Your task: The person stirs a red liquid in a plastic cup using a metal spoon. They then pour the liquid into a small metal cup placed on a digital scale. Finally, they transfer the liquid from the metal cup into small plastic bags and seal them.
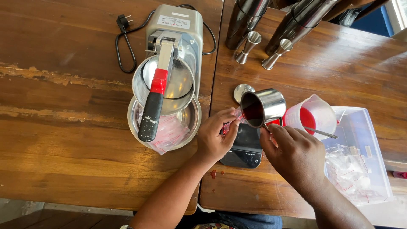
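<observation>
My right hand grips the handle of a small steel pitcher, tilted toward the left with dark red liquid inside. My left hand pinches a small clear plastic bag just below the pitcher's lip, over a black digital scale. A clear measuring jug with red liquid and a metal spoon in it stands right of the pitcher.
A metal ice-shaver machine with a red-and-black lever stands at left over a steel bowl holding plastic bags. Two steel jiggers and dark shakers stand at the back. A clear plastic bin of small bags sits at right.
</observation>
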